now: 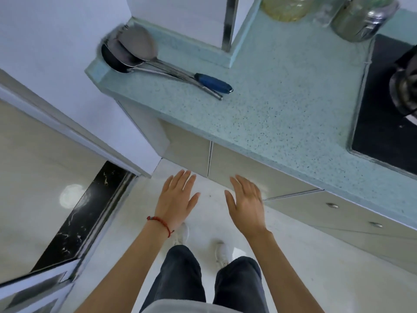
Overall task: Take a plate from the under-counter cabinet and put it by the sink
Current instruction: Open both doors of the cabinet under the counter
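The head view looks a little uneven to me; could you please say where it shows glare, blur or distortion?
Head view: glare spot on the floor; the jar and metal pot at the top edge look soft; wide-angle lens bends the counter edge; both hands sharp.

Cabinet [243,170] sits under the speckled teal counter [282,114], running from about 11 o'clock out to 3 o'clock. Beige flat doors, all shut, two small round metal knobs [332,205] at 3 o'clock.

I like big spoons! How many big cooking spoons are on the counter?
3, stacked together at the counter's left end: spatula on top, two ladles beneath.
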